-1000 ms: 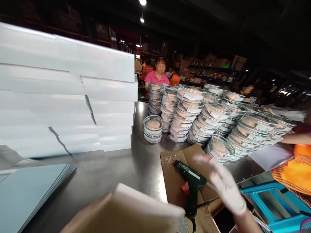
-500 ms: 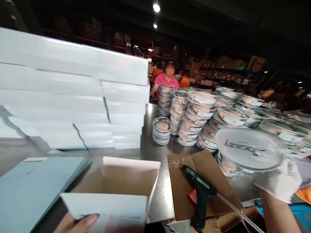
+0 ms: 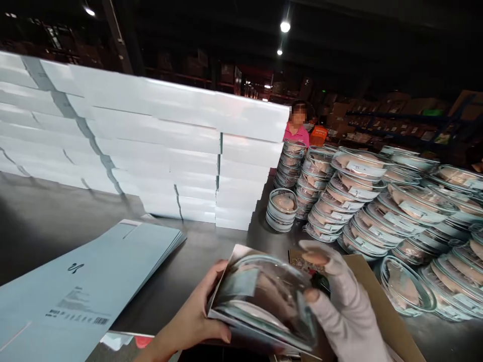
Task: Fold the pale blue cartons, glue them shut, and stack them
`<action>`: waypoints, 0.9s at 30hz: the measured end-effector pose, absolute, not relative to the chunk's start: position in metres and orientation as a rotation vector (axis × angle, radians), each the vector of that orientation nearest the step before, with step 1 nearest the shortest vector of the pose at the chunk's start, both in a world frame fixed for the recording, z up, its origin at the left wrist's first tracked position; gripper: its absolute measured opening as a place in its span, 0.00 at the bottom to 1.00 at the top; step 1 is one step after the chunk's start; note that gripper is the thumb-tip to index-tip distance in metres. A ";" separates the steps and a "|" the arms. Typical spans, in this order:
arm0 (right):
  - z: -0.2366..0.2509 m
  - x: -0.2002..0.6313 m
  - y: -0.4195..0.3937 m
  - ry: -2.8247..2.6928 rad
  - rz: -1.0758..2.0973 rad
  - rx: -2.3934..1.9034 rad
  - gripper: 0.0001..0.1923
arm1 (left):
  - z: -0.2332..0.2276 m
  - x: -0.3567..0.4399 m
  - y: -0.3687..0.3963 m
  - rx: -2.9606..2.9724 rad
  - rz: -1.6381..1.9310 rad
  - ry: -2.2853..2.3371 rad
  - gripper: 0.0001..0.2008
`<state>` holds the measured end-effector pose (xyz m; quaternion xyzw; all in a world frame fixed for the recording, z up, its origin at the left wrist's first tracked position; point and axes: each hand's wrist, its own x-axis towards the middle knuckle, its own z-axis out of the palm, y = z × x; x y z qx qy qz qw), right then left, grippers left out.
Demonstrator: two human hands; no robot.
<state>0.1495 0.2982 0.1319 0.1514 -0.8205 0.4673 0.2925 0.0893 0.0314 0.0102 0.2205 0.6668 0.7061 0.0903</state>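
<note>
1. The wrapped container (image 3: 275,296), earlier lifted in the right hand (image 3: 347,311), has been placed inside the open box (image 3: 249,336).
2. The right hand's fingers have been spread at the container's right end; contact cannot be made out.
3. The left hand (image 3: 196,311) has been shifted from the box's front to its left side.
4. The glue gun (image 3: 320,282) has been mostly hidden.
5. The view has been turned left.
</note>
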 end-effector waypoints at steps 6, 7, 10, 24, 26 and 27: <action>0.049 0.171 0.283 -2.131 1.704 0.317 0.26 | -0.038 0.096 0.024 0.751 2.357 2.116 0.54; 0.041 0.172 0.277 -2.177 1.712 0.334 0.32 | -0.037 0.096 0.023 0.855 2.331 2.151 0.49; 0.026 0.175 0.261 -2.249 1.583 0.305 0.35 | -0.021 0.100 0.023 1.115 2.192 2.211 0.32; 0.034 0.191 0.286 -2.390 1.220 0.036 0.33 | 0.013 0.117 0.024 0.451 1.895 2.440 0.19; 0.026 0.201 0.342 -2.424 0.835 -0.047 0.23 | 0.013 0.113 0.016 0.546 1.852 2.467 0.19; 0.022 0.207 0.368 -2.503 0.650 -0.226 0.15 | 0.013 0.113 0.014 0.557 1.839 2.474 0.21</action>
